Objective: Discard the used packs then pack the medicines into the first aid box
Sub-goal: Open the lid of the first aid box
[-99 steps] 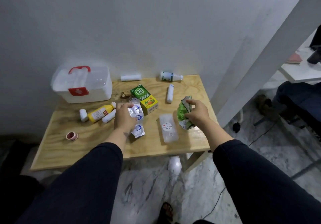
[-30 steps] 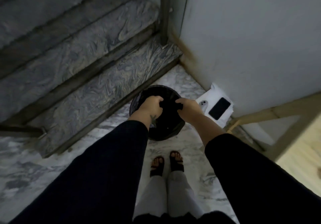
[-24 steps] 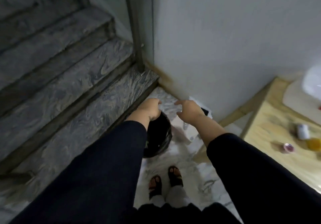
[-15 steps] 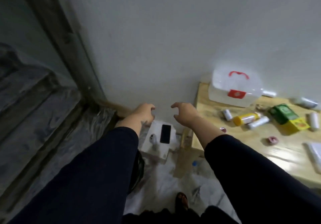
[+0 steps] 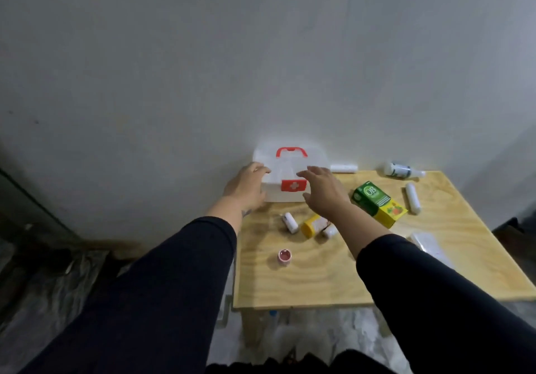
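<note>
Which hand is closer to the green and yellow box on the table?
Right. The right hand hovers just left of the green and yellow box; the left hand is farther left, at the first aid box.

A plain room in a home.
Bare grey wall (image 5: pixel 203 69), marble-patterned floor (image 5: pixel 43 295), and a small plywood worktop (image 5: pixel 319 283) scattered with household medicines.

Wooden table (image 5: pixel 333 280) against a pale wall. White first aid box (image 5: pixel 290 177) with red handle and red latch, lid closed, at the far left corner. Left hand (image 5: pixel 246 189) at its left side, right hand (image 5: pixel 323 193) before its front, fingers relaxed, both holding nothing. Green-and-yellow carton (image 5: pixel 378 204), yellow bottle (image 5: pixel 311 225), small red-rimmed jar (image 5: pixel 284 256) nearby.
</note>
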Available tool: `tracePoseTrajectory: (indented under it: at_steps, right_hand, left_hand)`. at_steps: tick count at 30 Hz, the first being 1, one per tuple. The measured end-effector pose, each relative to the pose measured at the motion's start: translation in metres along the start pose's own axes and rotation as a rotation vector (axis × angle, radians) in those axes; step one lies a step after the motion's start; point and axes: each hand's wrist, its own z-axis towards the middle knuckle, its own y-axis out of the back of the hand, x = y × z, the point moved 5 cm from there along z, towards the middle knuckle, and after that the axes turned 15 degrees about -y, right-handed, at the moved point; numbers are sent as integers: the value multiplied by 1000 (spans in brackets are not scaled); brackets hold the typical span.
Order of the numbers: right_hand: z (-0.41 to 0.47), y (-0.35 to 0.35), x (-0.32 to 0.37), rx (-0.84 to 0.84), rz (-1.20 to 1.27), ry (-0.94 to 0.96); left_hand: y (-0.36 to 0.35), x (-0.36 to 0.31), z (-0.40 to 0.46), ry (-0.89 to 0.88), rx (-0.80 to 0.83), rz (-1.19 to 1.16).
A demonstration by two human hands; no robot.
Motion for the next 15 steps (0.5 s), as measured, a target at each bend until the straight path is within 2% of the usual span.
tracePoseTrajectory:
  at_steps: [3,9,15]
  right_hand:
    - [29,-6,-7,-18,-13,64]
    - [58,-41,-7,-49,-149,216]
    - [67,-64,-13,-215,-249,249]
  left_hand:
    - [-7,-2,31,-39,-31,80]
    - [-40,2,63,-51,53,210]
    - [-54,8,66,-57,-55,314]
